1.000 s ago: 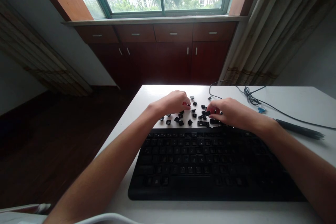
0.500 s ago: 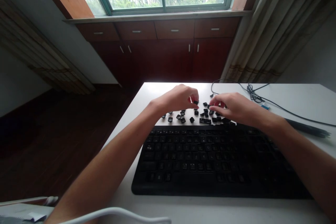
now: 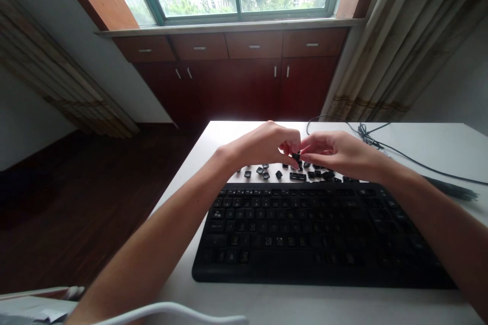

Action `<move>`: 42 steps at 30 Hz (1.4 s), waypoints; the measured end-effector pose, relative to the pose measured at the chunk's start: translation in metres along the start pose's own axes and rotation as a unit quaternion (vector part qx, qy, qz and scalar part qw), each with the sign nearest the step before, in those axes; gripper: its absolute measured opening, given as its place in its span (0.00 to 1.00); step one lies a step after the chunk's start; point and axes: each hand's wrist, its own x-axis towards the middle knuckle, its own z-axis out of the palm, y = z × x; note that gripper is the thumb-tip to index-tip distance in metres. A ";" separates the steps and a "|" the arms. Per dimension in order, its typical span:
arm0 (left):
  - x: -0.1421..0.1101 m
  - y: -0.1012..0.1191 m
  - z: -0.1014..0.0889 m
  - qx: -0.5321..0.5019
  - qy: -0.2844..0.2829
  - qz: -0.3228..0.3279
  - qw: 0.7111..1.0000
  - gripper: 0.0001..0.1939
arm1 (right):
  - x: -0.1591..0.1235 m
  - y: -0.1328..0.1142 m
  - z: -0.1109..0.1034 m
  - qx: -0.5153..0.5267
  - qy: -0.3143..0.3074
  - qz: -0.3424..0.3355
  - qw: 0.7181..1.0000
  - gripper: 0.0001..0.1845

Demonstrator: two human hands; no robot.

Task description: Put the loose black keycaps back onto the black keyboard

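A black keyboard [image 3: 263, 259] lies on the white table, with some key positions bare of caps. Several loose black keycaps [image 3: 266, 175] are scattered behind its back edge, next to a longer black cap [image 3: 298, 176]. Above them my left hand [image 3: 275, 143] pinches a small black keycap [image 3: 296, 156] between thumb and fingers. My right hand [image 3: 331, 151] meets it from the right, its thumb and fingertips closed at the same keycap. Whether a second cap is between the right fingertips is hidden.
A black cable [image 3: 406, 155] runs across the back right of the table [image 3: 430, 134]. Beside my right forearm lies a dark, long bundle [image 3: 453, 189]. A white curved bar [image 3: 171, 307] crosses the near left. Beyond stand wooden cabinets [image 3: 251, 86] under a window.
My left hand has moved right with its keycap, and my right hand has lifted slightly from among the loose caps. Their fingertips, apart before, now come together.
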 end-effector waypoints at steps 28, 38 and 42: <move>0.003 0.022 0.003 0.057 0.065 0.097 0.992 0.07 | -0.019 -0.013 -0.027 0.004 -0.015 -0.025 1.000 0.18; 0.002 0.019 0.002 0.043 0.018 0.085 0.995 0.08 | -0.017 -0.014 -0.016 -0.085 -0.001 -0.055 0.995 0.11; 0.002 0.018 0.002 0.041 0.010 0.080 0.996 0.07 | -0.017 -0.019 -0.013 -0.109 0.006 -0.056 0.992 0.10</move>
